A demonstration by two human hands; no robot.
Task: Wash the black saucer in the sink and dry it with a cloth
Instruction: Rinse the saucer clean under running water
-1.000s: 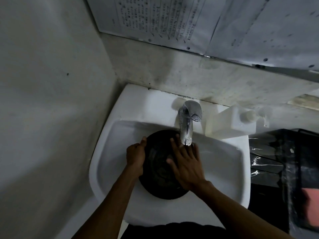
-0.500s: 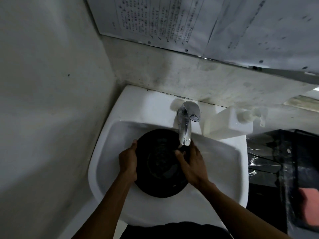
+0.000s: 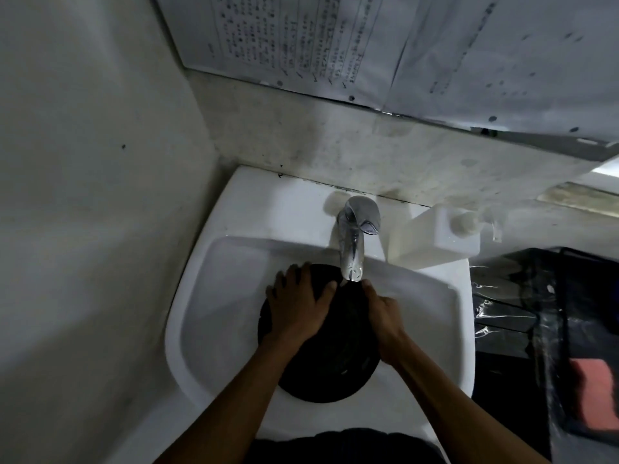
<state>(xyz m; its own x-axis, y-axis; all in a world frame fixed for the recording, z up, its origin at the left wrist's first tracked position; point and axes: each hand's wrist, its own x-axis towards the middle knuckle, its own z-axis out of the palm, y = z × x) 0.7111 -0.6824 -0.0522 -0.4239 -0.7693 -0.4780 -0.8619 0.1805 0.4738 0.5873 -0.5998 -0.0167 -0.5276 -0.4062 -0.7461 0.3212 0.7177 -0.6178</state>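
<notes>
Two hands work the black saucer (image 3: 330, 356) in the white sink (image 3: 207, 316), under the tap (image 3: 351, 259). The left hand (image 3: 298, 306) lies flat, fingers spread, on its ten o'clock part; the right hand (image 3: 385, 316) grips the three o'clock rim.

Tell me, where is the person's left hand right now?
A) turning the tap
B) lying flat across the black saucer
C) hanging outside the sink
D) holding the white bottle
B: the left hand lies spread with straight fingers on the upper left part of the black saucer in the sink, while the right hand holds the saucer's right edge below the tap.
</notes>
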